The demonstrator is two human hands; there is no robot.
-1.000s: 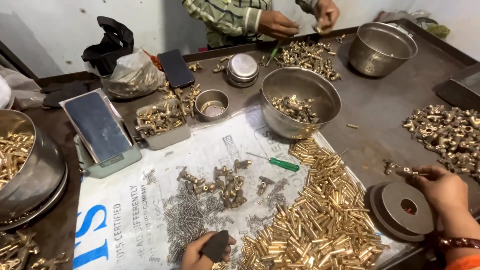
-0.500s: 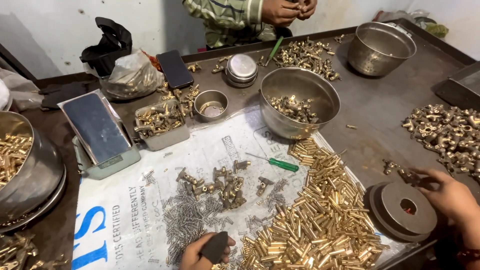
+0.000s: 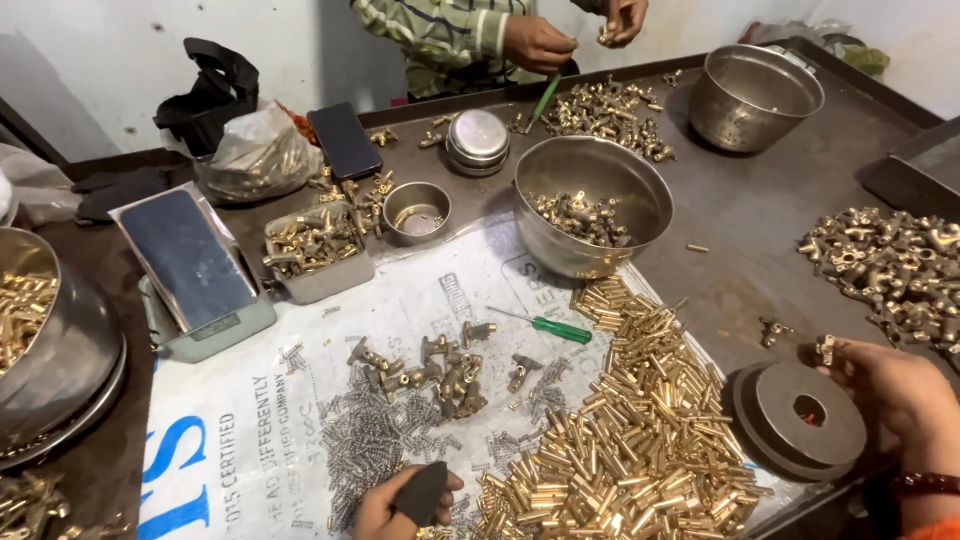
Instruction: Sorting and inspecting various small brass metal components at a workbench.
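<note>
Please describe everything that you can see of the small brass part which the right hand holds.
The small brass fitting looks like cast yellow metal, short, with knobbly projections; finer detail is too small to tell. The right hand pinches it at the fingertips, raised just above the round grey metal disc with a centre hole, at the disc's upper right edge. Similar loose fittings lie apart on the dark table. Nothing but the fingers appears to touch it.

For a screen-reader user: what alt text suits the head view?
Worker's right hand holds a small brass fitting above a round metal disc; left hand grips a dark tool beside a pile of brass tubes on a cluttered table.
</note>
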